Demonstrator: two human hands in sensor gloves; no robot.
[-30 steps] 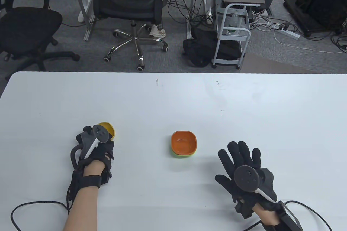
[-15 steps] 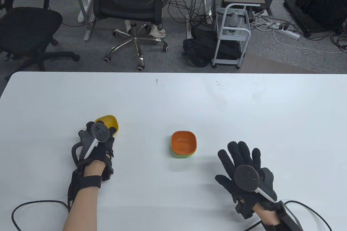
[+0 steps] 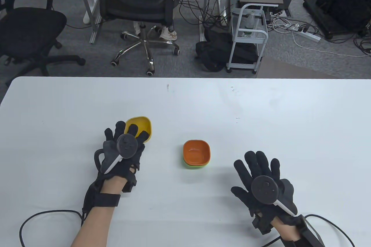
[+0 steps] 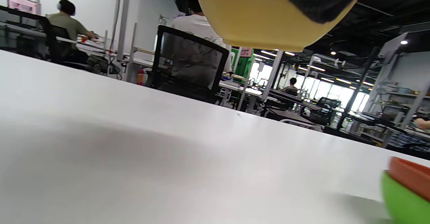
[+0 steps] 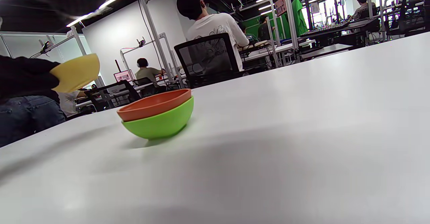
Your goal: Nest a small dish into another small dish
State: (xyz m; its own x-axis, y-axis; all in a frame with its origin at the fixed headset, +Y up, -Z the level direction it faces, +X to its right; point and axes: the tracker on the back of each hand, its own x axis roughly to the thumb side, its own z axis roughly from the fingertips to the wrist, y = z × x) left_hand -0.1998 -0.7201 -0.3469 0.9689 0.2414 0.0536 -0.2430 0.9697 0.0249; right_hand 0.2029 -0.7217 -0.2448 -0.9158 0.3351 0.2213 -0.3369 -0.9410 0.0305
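Observation:
My left hand (image 3: 127, 140) grips a small yellow dish (image 3: 142, 126) and holds it above the table, left of the stack. The yellow dish fills the top of the left wrist view (image 4: 262, 15) and shows at the left of the right wrist view (image 5: 75, 73). An orange dish (image 3: 196, 151) sits nested in a green dish (image 3: 194, 166) at the table's middle; the stack also shows in the right wrist view (image 5: 158, 111). My right hand (image 3: 261, 171) rests flat on the table with fingers spread, holding nothing, to the right of the stack.
The white table (image 3: 203, 105) reaches to the far edge. Office chairs (image 3: 139, 3), a metal cart (image 3: 249, 27) and floor cables stand beyond it. Glove cables (image 3: 43, 215) trail at the near edge.
My left hand has lifted the yellow dish and carried it right, toward the orange and green stack. My right hand has stayed where it was.

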